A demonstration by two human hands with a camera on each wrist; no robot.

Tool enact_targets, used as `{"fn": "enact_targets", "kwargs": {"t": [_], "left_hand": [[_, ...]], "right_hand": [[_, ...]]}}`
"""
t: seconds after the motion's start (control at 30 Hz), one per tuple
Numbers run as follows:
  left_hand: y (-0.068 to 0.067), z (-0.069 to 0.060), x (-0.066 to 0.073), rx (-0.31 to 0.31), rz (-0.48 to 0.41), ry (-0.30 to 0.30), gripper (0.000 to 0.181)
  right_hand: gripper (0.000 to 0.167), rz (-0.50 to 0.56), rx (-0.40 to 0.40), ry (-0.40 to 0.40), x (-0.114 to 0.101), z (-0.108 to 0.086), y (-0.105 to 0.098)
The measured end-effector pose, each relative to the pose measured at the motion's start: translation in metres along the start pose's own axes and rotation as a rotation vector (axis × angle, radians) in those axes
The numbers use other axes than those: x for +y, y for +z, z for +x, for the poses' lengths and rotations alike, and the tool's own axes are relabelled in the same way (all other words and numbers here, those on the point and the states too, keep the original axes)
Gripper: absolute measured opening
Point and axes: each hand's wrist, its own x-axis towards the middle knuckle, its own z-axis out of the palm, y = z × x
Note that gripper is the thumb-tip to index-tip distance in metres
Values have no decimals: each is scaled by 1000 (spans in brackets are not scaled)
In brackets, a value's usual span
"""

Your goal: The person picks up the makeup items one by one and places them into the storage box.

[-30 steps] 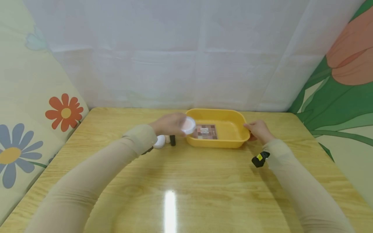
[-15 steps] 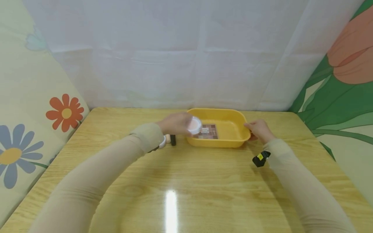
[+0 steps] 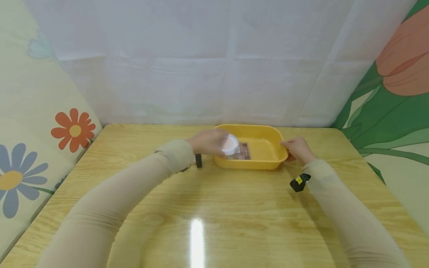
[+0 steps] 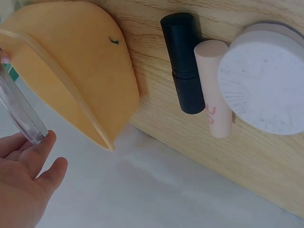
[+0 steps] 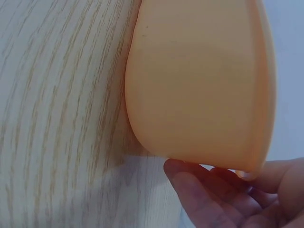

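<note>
The clear-edged round disc (image 3: 230,144) tilts over the left end of the yellow tub (image 3: 249,164), its edge held between the left hand's (image 3: 208,142) slightly bent fingers. Partly behind it, a flat palette (image 3: 246,152) of brown squares lies in the tub. The right hand (image 3: 298,150) curls its fingers round the smooth tub's right rim. Left of it, on the wood-grained bench (image 3: 234,208), are a black tube (image 4: 183,64), a pale tube (image 4: 213,90) (its pink letters unclear) and a white, round case (image 4: 266,78).
</note>
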Motion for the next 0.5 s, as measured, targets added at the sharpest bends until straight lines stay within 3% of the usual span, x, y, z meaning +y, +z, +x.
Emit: {"fn": "enact_targets", "kwargs": {"t": [0.27,0.5], "left_hand": [[-1,3,4,-27,-2,19,82],[-2,8,5,-62,90,60,85]], "right_hand": [[44,-17,0,4,0,0,0],[44,-21,2,3,-1,-2,0]]}}
